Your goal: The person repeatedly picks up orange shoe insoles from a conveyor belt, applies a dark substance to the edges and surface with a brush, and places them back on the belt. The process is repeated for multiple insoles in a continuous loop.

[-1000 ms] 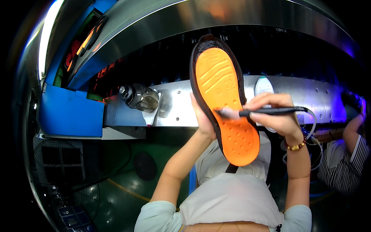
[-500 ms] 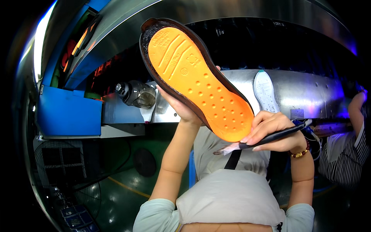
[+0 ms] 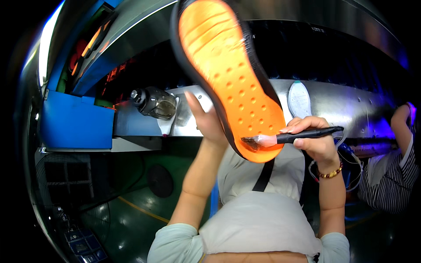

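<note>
A large shoe sole [image 3: 237,94] with a bright orange inner face and a black rim tilts up in front of me, its narrower end toward me. My left hand [image 3: 209,120] supports it at its left side; the thumb stands off to the left and the other fingers are hidden behind the sole. In my right hand [image 3: 316,138] is a black-handled brush [image 3: 302,135], gripped between thumb and fingers. Its dark, wet-looking bristles meet the orange face near the close end. My right fingertips are close to the sole's right edge.
Beyond the sole runs a metal bench [image 3: 342,105] carrying a pale insole-shaped piece [image 3: 299,100] and a dark clear bottle [image 3: 153,103]. A blue box-like panel [image 3: 76,125] stands at left. At far right another person's arm [image 3: 401,127] reaches toward the bench.
The sole has moved up and turned a little more upright. The brush has gone from below the sole's close end onto its orange face. My left thumb has come away from the edge.
</note>
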`<state>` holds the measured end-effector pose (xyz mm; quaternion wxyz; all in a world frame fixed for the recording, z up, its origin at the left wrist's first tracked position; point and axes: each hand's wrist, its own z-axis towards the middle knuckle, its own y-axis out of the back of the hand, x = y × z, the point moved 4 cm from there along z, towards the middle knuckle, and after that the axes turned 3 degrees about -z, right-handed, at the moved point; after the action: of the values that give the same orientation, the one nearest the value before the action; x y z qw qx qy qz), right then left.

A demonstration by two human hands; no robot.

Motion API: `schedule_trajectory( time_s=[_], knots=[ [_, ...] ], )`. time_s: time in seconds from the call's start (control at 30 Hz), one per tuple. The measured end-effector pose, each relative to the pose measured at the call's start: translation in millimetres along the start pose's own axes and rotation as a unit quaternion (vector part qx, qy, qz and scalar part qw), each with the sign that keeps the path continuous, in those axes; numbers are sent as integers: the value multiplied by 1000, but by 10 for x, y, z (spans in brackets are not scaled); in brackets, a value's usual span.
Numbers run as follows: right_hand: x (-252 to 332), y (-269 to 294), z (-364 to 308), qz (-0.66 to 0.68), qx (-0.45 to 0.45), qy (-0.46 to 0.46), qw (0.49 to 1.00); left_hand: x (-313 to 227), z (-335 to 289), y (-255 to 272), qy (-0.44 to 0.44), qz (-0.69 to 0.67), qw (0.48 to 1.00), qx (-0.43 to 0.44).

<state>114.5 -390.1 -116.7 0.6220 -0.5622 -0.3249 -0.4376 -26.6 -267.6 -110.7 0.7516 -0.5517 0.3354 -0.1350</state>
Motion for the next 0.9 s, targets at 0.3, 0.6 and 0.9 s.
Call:
schedule_trajectory(
  time_s=[0.3,0.6,0.9],
  knots=[
    [272,-260,45,-197,221,37,954,-23,-126,229,222,-26,969,105],
    [394,-226,61,-309,304,57,900,22,-73,76,446,209,867,-75],
    [591,-136,113,-388,377,43,840,20,-90,-19,550,334,765,-34]
  ],
)
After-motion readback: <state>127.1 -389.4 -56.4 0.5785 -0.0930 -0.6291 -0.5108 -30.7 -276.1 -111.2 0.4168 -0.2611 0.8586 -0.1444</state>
